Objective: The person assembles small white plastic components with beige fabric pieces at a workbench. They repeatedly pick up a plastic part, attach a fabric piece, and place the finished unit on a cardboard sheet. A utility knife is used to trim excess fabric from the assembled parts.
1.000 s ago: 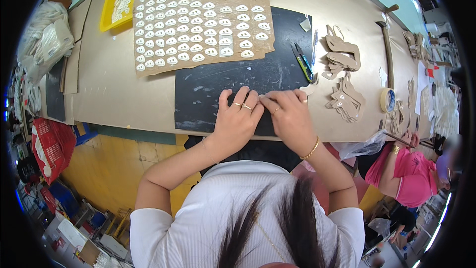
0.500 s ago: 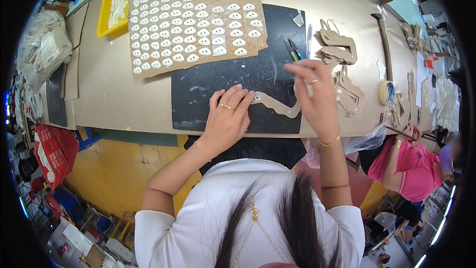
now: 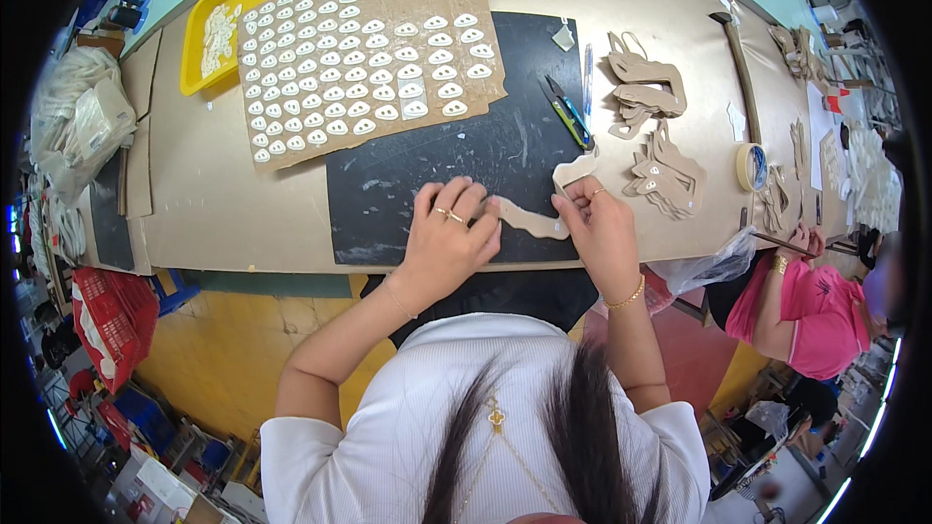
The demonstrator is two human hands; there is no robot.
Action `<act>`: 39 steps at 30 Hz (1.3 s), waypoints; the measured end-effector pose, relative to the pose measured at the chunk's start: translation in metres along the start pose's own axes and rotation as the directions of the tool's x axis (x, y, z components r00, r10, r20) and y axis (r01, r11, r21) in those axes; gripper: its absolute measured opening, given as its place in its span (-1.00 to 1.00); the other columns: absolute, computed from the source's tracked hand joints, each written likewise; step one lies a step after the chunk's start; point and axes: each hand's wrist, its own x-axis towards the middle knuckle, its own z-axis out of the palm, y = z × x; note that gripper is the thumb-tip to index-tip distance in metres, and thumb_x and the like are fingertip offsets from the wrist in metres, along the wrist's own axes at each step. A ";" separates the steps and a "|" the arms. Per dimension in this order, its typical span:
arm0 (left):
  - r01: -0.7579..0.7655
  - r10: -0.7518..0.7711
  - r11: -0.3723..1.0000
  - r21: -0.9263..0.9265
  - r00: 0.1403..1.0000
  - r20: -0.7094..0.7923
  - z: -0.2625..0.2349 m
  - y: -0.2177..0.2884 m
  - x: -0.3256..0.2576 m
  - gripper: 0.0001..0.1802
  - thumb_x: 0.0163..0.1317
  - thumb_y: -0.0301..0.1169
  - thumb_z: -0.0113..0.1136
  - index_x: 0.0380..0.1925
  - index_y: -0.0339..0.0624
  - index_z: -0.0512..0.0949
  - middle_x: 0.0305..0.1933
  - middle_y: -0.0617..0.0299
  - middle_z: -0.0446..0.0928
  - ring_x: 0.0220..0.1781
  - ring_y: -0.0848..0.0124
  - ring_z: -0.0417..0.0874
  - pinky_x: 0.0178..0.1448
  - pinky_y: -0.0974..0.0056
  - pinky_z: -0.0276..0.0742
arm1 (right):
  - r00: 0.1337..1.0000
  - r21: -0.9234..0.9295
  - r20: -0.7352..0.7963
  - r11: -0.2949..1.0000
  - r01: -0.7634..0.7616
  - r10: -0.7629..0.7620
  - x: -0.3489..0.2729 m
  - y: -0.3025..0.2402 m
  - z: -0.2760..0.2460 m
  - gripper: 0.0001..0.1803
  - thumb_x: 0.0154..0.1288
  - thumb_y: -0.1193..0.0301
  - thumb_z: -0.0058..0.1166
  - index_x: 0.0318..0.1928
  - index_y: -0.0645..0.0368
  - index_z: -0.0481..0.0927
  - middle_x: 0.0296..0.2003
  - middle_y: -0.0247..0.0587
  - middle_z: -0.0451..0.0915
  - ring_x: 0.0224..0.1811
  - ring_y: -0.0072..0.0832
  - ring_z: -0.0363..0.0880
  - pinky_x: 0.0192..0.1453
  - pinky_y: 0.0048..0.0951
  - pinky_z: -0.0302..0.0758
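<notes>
You seem to be positioning the bent tan piece over the black mat, mid-frame, your right hand pinching it, your left hand half-curled at its left end, grip unclear; moving it next likely calls for steady support.

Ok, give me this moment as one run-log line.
left hand: at left end of tan cutout | right hand: pinching its right part | black mat: under cutout | snips: lying beyond right hand
</notes>
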 end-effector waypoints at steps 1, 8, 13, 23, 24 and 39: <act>-0.003 0.003 1.000 -0.020 1.000 -0.004 0.000 0.000 -0.003 -0.66 0.05 -0.36 0.43 -0.14 -0.17 0.65 0.02 0.14 0.54 0.21 0.17 0.52 0.23 -0.02 0.38 | 0.999 0.027 0.024 0.999 -0.022 0.021 -0.001 -0.002 -0.003 -0.78 0.32 0.41 0.35 -0.29 0.31 0.60 -0.53 -0.20 0.63 -0.52 -0.51 0.58 -0.37 -0.45 0.50; 0.108 -0.088 0.946 -0.307 0.993 0.080 -0.005 -0.002 -0.008 -0.45 0.11 -0.36 0.44 0.14 -0.19 0.58 0.10 0.09 0.54 0.20 0.07 0.53 0.28 0.03 0.35 | 0.998 0.133 -0.032 0.990 -0.046 0.051 -0.023 -0.011 -0.031 -0.82 0.34 0.43 0.31 -0.18 0.29 0.67 -0.45 -0.10 0.70 -0.47 -0.40 0.70 -0.35 -0.43 0.55; 0.190 -0.246 0.879 -0.438 0.966 -0.074 0.002 -0.014 -0.004 -0.45 0.16 -0.48 0.41 0.19 -0.23 0.54 0.15 -0.02 0.52 0.18 0.05 0.54 0.26 0.07 0.41 | 0.983 0.118 -0.181 0.993 0.015 0.007 -0.028 -0.027 -0.062 -0.80 0.35 0.39 0.32 -0.17 0.29 0.71 -0.44 -0.10 0.70 -0.49 -0.42 0.66 -0.35 -0.46 0.53; 0.150 -0.113 0.981 0.122 0.958 -0.265 -0.015 -0.071 0.036 -0.63 0.09 -0.38 0.53 -0.08 -0.13 0.69 0.18 0.14 0.51 0.21 0.09 0.49 0.27 0.06 0.39 | 0.917 0.079 -0.397 0.997 0.007 0.025 -0.008 0.003 -0.110 -0.79 0.42 0.36 0.28 -0.14 0.28 0.71 -0.43 -0.40 0.64 -0.42 -0.65 0.46 -0.29 -0.58 0.43; 0.142 -0.105 0.982 0.128 0.960 -0.260 -0.015 -0.076 0.040 -0.64 0.08 -0.36 0.54 -0.10 -0.12 0.70 0.18 0.16 0.51 0.23 0.10 0.48 0.28 0.06 0.37 | 0.906 0.149 -0.419 0.989 0.010 0.054 -0.006 0.021 -0.114 -0.78 0.43 0.34 0.28 -0.13 0.27 0.71 -0.45 -0.44 0.61 -0.44 -0.66 0.40 -0.33 -0.57 0.38; -0.017 0.052 0.960 0.279 0.992 -0.119 -0.012 -0.082 0.075 -0.74 0.07 -0.27 0.51 -0.23 -0.02 0.71 0.31 0.29 0.45 0.33 0.16 0.34 0.32 0.04 0.21 | 0.930 -0.155 -0.325 0.979 0.129 -0.174 0.040 0.009 -0.067 -0.70 0.28 0.34 0.36 -0.03 0.19 0.69 -0.15 -0.18 0.60 -0.17 -0.29 0.57 -0.06 -0.32 0.52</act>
